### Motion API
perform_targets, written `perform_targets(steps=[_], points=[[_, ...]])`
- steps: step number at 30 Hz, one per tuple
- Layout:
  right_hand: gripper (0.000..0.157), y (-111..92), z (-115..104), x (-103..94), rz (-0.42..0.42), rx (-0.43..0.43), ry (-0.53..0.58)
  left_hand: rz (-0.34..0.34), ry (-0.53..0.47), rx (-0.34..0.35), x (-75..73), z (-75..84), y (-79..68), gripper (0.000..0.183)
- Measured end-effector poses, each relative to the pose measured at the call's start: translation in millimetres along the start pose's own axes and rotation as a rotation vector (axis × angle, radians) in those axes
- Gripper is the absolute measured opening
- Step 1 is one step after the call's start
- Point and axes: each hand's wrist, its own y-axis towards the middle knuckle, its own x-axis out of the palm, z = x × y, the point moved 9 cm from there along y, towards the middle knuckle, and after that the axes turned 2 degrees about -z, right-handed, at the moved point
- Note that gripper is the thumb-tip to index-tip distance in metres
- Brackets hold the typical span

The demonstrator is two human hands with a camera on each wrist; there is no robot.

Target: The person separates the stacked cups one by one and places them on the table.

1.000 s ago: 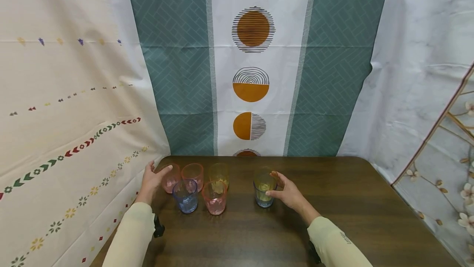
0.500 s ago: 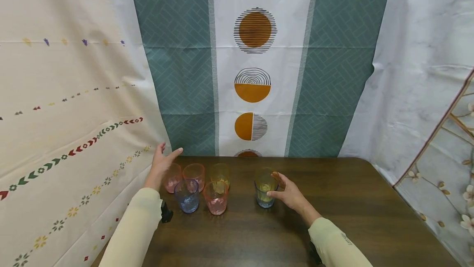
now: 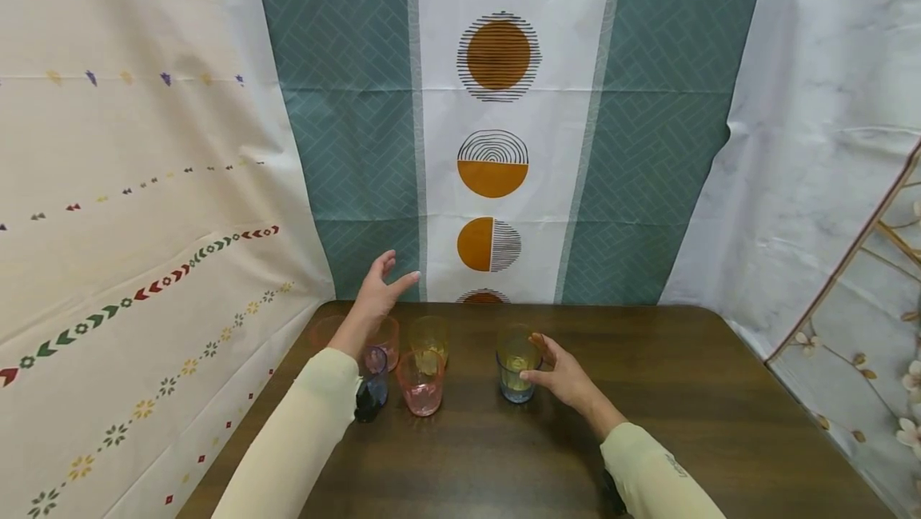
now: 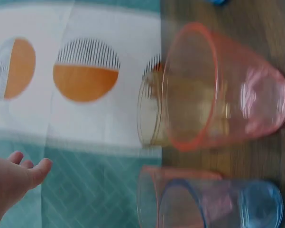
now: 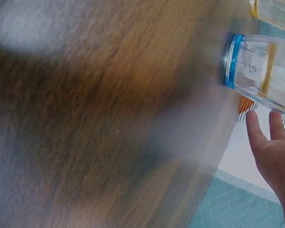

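Observation:
My right hand (image 3: 564, 375) holds a pair of nested tumblers from the right, its thumb in front and fingers toward the rim. The yellow tumbler (image 3: 515, 337) sits inside the blue tumbler (image 3: 515, 393), which stands on the table. Raised over the tumblers at the left is my left hand (image 3: 377, 291), fingers spread and holding nothing. Beneath and beside that arm stand a blue tumbler (image 4: 262, 204), a red-rimmed pink tumbler (image 3: 420, 391) and a yellow tumbler (image 3: 429, 335). Two more pink tumblers, one at the far left (image 3: 325, 331) and one behind the blue (image 3: 388, 335), are partly covered by the arm.
A dark wooden table (image 3: 460, 463) carries all the tumblers. Behind it hangs a green and white curtain (image 3: 360, 143) with orange circles. Patterned cloths close off the left side (image 3: 144, 263) and the right side (image 3: 806, 207).
My left hand has risen from beside the far-left pink tumbler and moved right, over the group, with nothing in it. The right hand and nested tumblers have stayed in place.

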Motion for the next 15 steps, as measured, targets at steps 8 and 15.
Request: perform_targets(steps=[8, 15], points=[[0.086, -0.5, -3.4, 0.0, -0.009, 0.017, -0.024, -0.123, -0.036, -0.005, 56.0, 13.3, -13.9, 0.083], [0.096, -2.0, -0.1, -0.5, 0.001, 0.075, -0.06, -0.173, 0.003, 0.022, 96.6, 2.9, -17.9, 0.083]])
